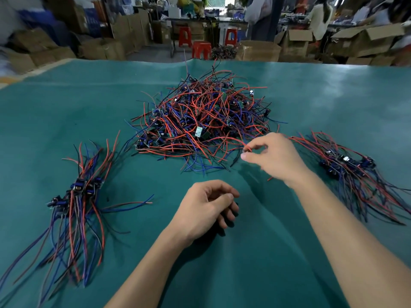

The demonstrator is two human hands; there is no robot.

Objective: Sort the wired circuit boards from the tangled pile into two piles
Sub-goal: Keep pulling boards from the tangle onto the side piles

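A red wire (239,142) at the near right fringe of the tangled pile (200,121), mid-surface, is pinched in the right hand (275,158) so one board can be drawn free toward a sorted side pile, while the left hand (206,207) is kept loosely curled, holding nothing.

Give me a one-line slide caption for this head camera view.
Right hand pinches a red wire at the tangled pile; left hand rests empty between two sorted piles.
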